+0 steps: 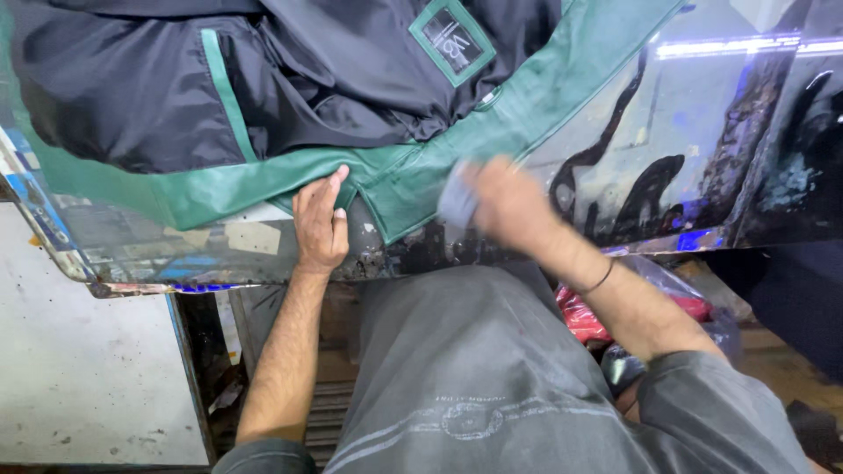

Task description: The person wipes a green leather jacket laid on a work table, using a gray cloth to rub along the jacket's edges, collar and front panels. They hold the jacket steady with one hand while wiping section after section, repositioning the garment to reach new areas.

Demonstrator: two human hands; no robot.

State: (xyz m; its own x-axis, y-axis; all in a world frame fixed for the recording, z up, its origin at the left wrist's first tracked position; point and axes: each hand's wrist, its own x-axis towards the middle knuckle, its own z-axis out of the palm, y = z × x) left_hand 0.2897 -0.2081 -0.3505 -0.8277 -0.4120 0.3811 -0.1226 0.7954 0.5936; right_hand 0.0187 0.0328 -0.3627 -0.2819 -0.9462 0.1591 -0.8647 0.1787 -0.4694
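A green leather jacket [544, 83] with dark lining [132, 88] lies open on a glass-topped table [702, 140]. My left hand [320, 224] rests flat, fingers pressing the jacket's green hem near the table's front edge. My right hand [505, 202], blurred by motion, is closed around a small grey-blue cloth [457, 200] held against the green collar edge. A thin dark band circles my right wrist. A green-framed label [452, 37] is sewn into the lining.
The glass top is stained with dark smears [650, 189] on its right half. Paper scraps [250, 235] lie under the glass at left. A red item in a plastic bag [584, 320] sits below the table by my right arm. A pale floor panel [88, 369] lies at lower left.
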